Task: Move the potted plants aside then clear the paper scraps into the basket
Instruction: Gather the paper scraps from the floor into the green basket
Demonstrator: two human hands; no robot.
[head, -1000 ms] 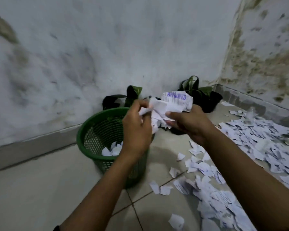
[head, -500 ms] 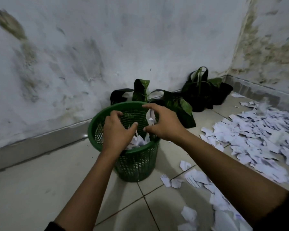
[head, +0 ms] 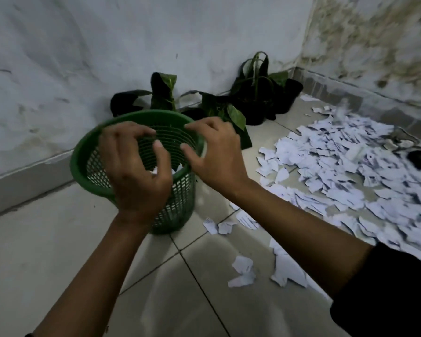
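At frame centre we see the left hand [head: 134, 171] and right hand [head: 216, 156], fingers loosely curled and empty, above the green basket [head: 83, 164], paper scraps [head: 338, 181] at right.

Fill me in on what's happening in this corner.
A person is clearing torn paper into a green basket. Both hands, left hand and right hand, hover empty over its mouth, with a few scraps inside. The potted plants stand by the wall, and most paper scraps lie on the floor to the right.
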